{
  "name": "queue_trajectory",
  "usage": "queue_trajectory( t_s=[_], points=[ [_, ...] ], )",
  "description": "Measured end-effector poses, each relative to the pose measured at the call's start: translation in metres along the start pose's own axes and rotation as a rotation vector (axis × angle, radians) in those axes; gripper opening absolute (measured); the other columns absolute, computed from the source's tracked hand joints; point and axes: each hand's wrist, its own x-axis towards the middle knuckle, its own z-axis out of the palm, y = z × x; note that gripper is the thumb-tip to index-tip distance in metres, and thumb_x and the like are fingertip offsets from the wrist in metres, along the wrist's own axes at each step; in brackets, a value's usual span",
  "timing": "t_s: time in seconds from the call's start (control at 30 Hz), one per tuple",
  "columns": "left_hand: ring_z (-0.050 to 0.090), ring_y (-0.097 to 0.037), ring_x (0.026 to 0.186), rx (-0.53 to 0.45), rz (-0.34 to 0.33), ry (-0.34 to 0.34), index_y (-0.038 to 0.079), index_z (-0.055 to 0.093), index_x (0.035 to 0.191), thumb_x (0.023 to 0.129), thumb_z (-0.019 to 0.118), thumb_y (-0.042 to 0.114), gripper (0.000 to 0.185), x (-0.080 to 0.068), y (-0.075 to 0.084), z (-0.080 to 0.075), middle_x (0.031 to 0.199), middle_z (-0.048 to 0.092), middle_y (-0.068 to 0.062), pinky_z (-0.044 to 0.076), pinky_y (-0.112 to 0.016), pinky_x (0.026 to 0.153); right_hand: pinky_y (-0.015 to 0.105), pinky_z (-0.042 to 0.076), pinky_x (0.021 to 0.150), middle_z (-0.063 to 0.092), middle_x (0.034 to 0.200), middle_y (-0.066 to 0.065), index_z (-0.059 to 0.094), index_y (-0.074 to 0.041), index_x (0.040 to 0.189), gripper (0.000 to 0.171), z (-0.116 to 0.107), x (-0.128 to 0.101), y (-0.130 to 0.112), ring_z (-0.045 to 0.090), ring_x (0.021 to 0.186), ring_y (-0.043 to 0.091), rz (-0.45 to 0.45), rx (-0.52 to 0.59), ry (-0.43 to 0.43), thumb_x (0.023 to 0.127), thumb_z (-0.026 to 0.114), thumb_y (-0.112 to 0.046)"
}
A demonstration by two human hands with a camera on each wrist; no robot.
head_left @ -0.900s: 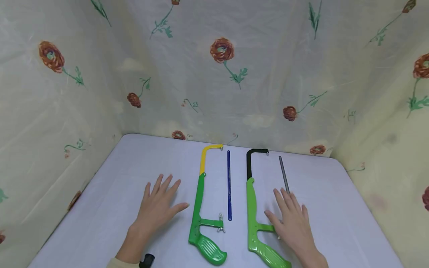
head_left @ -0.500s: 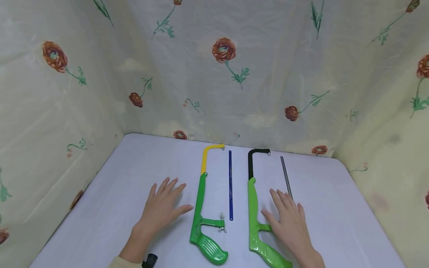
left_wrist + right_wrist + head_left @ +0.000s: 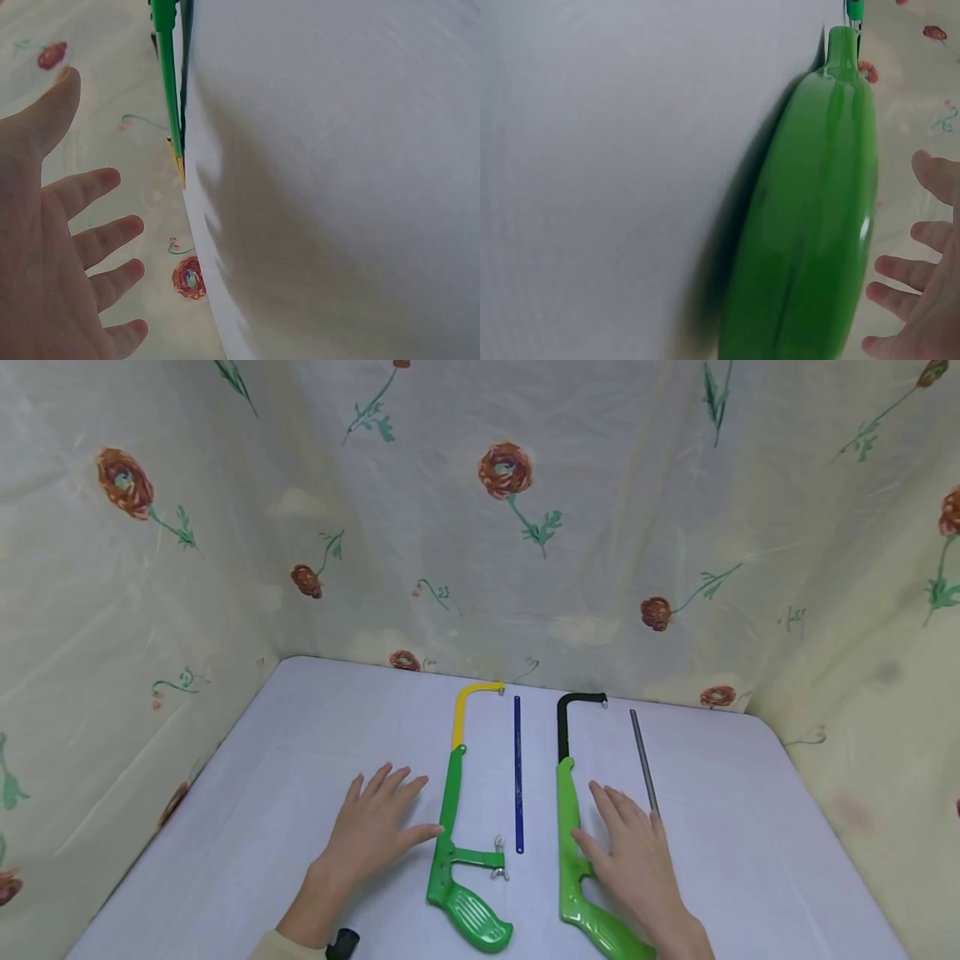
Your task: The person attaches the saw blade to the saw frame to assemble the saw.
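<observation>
Both hands are flat with fingers spread. The left hand (image 3: 375,827) sits beside the yellow-and-green hacksaw frame (image 3: 459,827), the right hand (image 3: 630,852) beside the black-and-green hacksaw frame (image 3: 573,835), covering part of it, near the worktop's (image 3: 300,760) front edge. The grey blade's (image 3: 643,760) near end is hidden behind the fingers; the blue blade (image 3: 517,772) lies in between.

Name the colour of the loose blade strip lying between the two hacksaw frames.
Blue; the thin flat blade strip shows best in the head view.

Green saw handle (image 3: 810,210): glossy smooth plastic, strong highlights. Second saw (image 3: 457,827): same plastic, ribbed grip. Grey blade (image 3: 643,760): dull metal. Blue blade (image 3: 517,777): painted, smooth. Desk (image 3: 300,760): matt. Backdrop (image 3: 420,510): thin printed floral cloth, creased.
</observation>
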Motion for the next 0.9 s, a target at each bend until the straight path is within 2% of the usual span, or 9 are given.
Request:
queue_trajectory(
  t_s=[0.1, 0.33, 0.57, 0.73, 0.9],
  points=[
    [0.030, -0.036, 0.150, 0.004, 0.011, -0.001, 0.026, 0.050, 0.146, 0.084, 0.059, 0.072, 0.078, 0.000, 0.000, 0.002, 0.155, 0.044, -0.007, 0.021, -0.066, 0.118, 0.073, 0.018, 0.113, 0.046, 0.151, 0.018, 0.039, -0.015, 0.153, 0.070, 0.002, 0.000, -0.005, 0.040, 0.140, 0.040, 0.003, 0.002, -0.010, 0.093, 0.065, -0.041],
    [0.032, -0.034, 0.149, 0.034, 0.033, -0.015, 0.028, 0.049, 0.147, 0.084, 0.057, 0.075, 0.079, 0.003, 0.003, 0.006, 0.155, 0.045, -0.005, 0.024, -0.063, 0.118, 0.066, 0.029, 0.112, 0.050, 0.147, 0.019, 0.037, -0.014, 0.154, 0.073, 0.007, 0.004, -0.015, 0.045, 0.136, 0.041, -0.008, 0.008, -0.025, 0.094, 0.064, -0.044],
    [0.038, -0.034, 0.146, 0.031, 0.049, -0.034, 0.027, 0.049, 0.147, 0.084, 0.057, 0.074, 0.079, 0.004, 0.006, 0.007, 0.153, 0.047, -0.005, 0.029, -0.062, 0.116, 0.061, 0.035, 0.111, 0.055, 0.141, 0.020, 0.039, -0.010, 0.152, 0.072, 0.014, 0.010, -0.027, 0.049, 0.131, 0.040, -0.010, 0.038, -0.043, 0.093, 0.065, -0.043],
    [0.044, -0.033, 0.142, 0.021, 0.045, -0.041, 0.027, 0.048, 0.148, 0.084, 0.057, 0.074, 0.079, 0.003, 0.009, 0.007, 0.150, 0.050, -0.005, 0.033, -0.061, 0.115, 0.058, 0.042, 0.104, 0.062, 0.129, 0.019, 0.042, -0.010, 0.150, 0.071, 0.017, 0.014, -0.034, 0.057, 0.119, 0.038, -0.040, 0.031, -0.030, 0.092, 0.067, -0.043],
    [0.051, -0.029, 0.135, 0.002, 0.051, -0.057, 0.026, 0.050, 0.146, 0.084, 0.059, 0.072, 0.078, 0.003, 0.014, 0.009, 0.145, 0.055, -0.005, 0.040, -0.057, 0.110, 0.053, 0.048, 0.095, 0.064, 0.119, 0.017, 0.044, -0.011, 0.149, 0.070, 0.019, 0.017, -0.040, 0.060, 0.104, 0.033, -0.015, 0.027, -0.053, 0.091, 0.068, -0.043]
  ],
)
